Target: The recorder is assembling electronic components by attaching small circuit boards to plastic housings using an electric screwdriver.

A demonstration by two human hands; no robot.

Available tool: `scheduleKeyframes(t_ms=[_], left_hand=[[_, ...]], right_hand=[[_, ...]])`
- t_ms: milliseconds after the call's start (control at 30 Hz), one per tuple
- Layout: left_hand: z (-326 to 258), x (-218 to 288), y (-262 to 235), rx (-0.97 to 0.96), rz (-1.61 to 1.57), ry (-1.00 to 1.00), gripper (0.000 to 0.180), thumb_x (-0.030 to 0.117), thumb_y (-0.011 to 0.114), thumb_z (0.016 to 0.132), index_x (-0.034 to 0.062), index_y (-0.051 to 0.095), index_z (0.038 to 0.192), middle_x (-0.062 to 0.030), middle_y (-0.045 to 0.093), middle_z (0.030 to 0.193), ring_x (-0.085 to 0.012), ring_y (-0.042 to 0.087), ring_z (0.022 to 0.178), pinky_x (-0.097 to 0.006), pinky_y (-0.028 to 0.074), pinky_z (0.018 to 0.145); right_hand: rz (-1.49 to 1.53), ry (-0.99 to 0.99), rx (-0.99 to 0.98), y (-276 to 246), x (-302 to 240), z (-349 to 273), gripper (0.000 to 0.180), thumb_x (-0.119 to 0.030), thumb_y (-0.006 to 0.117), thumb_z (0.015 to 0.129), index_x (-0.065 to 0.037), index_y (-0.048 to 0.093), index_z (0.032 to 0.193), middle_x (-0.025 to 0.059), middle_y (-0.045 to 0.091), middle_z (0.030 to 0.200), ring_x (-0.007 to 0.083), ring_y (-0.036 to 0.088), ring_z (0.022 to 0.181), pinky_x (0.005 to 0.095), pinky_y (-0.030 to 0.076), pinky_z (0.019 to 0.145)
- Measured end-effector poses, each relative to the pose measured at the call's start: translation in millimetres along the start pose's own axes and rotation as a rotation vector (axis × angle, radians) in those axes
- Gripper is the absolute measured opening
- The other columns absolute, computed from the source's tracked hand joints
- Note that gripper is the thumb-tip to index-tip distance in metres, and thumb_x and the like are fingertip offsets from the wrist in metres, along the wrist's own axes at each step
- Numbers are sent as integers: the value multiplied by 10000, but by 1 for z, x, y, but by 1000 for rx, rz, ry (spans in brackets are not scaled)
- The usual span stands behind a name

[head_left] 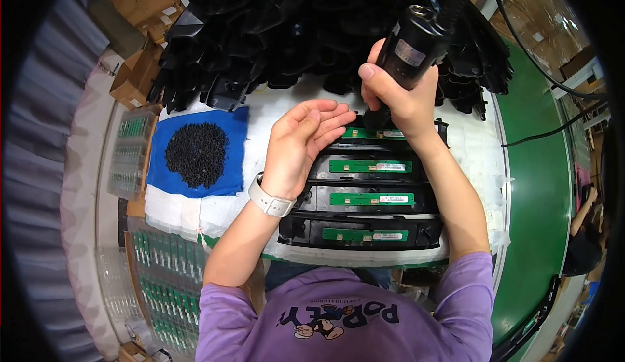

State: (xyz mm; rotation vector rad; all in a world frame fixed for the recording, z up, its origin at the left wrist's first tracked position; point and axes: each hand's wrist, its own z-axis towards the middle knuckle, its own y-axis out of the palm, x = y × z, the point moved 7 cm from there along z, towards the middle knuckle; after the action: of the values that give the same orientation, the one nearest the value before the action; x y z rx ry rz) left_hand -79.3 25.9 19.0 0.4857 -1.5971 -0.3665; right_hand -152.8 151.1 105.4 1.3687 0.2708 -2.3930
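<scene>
My right hand is wrapped round a black electric screwdriver, its lower end pointing down at the farthest black plastic housing. Whether the tip touches a screw is hidden. Beside that housing's left end, my left hand is open, fingers stretched toward the tool and thumb over the palm. Nearer to me lie three more housings in a row, each with a green circuit board: one board just below the tool, a second board, and the nearest board. Each carries a white label.
On the left, a pile of small black screws lies on a blue cloth. Black plastic parts are heaped across the far side. Trays of green boards stand at lower left. A black cable hangs at right; another person is beyond.
</scene>
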Motion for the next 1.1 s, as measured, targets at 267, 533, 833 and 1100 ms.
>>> scheduleKeyframes(t_ms=[267,533,833,1100], left_hand=[[2,-9,0,-86,-121,-36,309,178,390,988,-73,519,1112,-238,589,1149,-290,598,1076,-342,487,925],[4,-12,0,-80,-105,-45,312,197,394,987,-68,529,1082,-231,607,1114,-279,610,1046,-336,495,903],[2,-18,2,-60,-215,-59,287,209,424,974,-31,543,1077,-198,623,1110,-259,615,1028,-331,484,897],[-9,-15,28,-329,-308,-168,374,278,397,987,-20,546,1154,-183,633,1111,-261,618,1048,-334,481,903]], right_hand=[[63,44,41,-2,5,1,149,-97,640,798,-16,540,722,18,515,509,80,463,407,209,343,403],[-24,-88,-53,6,0,0,134,-59,648,781,-17,546,705,10,510,507,72,475,419,201,355,406],[332,-32,-90,-16,-16,-1,267,-223,556,867,-13,500,1023,1,465,599,101,434,440,264,392,486],[768,-231,-250,-5,-45,-9,331,-332,478,925,-47,474,1094,32,474,634,129,470,472,297,428,511]])
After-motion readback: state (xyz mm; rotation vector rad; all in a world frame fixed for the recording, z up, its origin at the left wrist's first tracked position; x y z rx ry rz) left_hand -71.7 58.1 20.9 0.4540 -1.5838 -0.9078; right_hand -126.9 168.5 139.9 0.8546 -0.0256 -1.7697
